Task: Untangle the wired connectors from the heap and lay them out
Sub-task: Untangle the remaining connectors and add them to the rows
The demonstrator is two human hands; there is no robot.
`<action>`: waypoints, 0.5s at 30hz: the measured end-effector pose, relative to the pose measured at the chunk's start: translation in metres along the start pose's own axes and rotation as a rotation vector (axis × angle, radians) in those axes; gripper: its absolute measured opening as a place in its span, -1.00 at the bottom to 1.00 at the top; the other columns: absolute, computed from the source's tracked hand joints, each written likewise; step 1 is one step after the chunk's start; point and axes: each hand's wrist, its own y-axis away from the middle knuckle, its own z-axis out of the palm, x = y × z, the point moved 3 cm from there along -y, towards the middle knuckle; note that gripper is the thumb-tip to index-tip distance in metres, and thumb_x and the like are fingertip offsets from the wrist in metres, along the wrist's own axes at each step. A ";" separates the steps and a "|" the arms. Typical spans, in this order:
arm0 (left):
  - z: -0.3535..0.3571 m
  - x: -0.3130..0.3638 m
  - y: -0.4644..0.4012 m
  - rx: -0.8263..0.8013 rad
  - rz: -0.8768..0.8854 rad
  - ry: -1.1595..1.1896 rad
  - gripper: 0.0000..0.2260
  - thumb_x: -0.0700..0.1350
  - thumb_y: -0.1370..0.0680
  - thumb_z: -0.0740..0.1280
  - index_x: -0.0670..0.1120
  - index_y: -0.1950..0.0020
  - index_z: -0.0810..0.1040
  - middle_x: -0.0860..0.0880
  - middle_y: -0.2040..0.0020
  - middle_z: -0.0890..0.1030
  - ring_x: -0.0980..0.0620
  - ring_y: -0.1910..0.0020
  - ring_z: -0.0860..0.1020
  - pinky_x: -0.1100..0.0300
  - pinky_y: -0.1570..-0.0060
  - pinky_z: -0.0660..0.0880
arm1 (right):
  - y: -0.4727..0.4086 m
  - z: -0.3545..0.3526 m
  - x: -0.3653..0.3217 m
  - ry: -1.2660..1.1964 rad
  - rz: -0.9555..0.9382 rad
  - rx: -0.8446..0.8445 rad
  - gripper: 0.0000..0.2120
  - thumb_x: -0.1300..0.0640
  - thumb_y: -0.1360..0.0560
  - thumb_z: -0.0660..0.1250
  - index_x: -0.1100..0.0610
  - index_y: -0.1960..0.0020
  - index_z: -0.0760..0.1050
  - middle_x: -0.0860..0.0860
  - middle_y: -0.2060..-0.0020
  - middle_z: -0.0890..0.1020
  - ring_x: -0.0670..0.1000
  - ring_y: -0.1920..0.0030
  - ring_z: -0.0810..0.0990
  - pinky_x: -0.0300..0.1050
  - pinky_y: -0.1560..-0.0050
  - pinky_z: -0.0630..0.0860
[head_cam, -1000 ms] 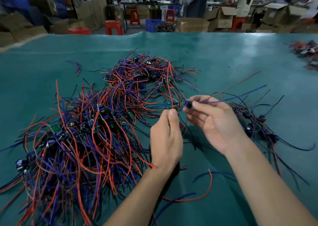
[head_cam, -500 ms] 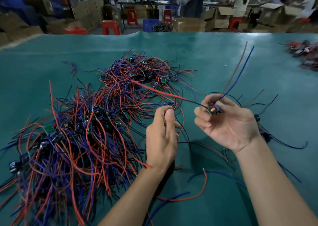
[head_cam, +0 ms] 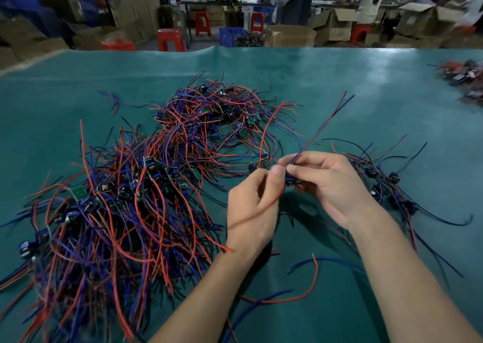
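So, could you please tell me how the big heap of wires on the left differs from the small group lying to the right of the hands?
The big heap is dense and thickly tangled; the small group is sparse, its wires fanning out. The big heap covers far more of the green table cover than the small group. Both hold red, blue and black wires with small dark components.

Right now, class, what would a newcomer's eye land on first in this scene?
First, the big heap of red and blue wired connectors sprawling over the left of the teal table. Then the two hands just right of it: the left hand and right hand together pinch one wired connector, whose wires stick up.
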 end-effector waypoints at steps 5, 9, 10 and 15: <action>-0.001 -0.003 -0.002 -0.057 0.030 -0.126 -0.79 0.05 -0.54 0.42 -0.06 0.18 0.66 0.08 0.36 0.62 0.17 0.38 0.50 0.20 0.29 0.45 | 0.000 0.002 0.001 0.044 0.014 0.022 -0.87 0.32 -0.51 0.42 0.18 0.15 0.71 0.11 0.12 0.73 -0.03 0.22 0.62 -0.24 0.33 0.46; -0.001 -0.003 -0.003 -0.088 0.028 -0.169 -0.85 -0.05 -0.58 0.40 -0.09 0.14 0.65 0.00 0.36 0.62 -0.05 0.32 0.56 -0.01 0.21 0.52 | -0.003 -0.003 0.003 0.101 0.002 0.110 -0.96 0.26 -0.48 0.48 0.18 0.13 0.71 0.16 0.20 0.70 -0.05 0.30 0.59 -0.25 0.43 0.41; -0.001 -0.004 -0.003 -0.089 0.022 -0.165 -0.85 -0.06 -0.58 0.40 -0.08 0.14 0.65 0.00 0.37 0.61 -0.06 0.34 0.56 -0.02 0.22 0.52 | -0.003 -0.004 0.004 0.115 -0.009 0.127 -0.98 0.25 -0.47 0.49 0.19 0.13 0.71 0.15 0.23 0.69 -0.06 0.32 0.56 -0.25 0.44 0.39; -0.001 -0.005 -0.004 -0.095 0.038 -0.182 -0.86 -0.08 -0.59 0.38 -0.07 0.15 0.63 0.02 0.43 0.53 -0.04 0.37 0.49 0.01 0.25 0.46 | -0.005 -0.007 0.004 0.190 -0.069 0.188 -0.89 0.21 -0.51 0.48 0.15 0.20 0.66 0.08 0.31 0.64 -0.06 0.33 0.52 -0.22 0.42 0.38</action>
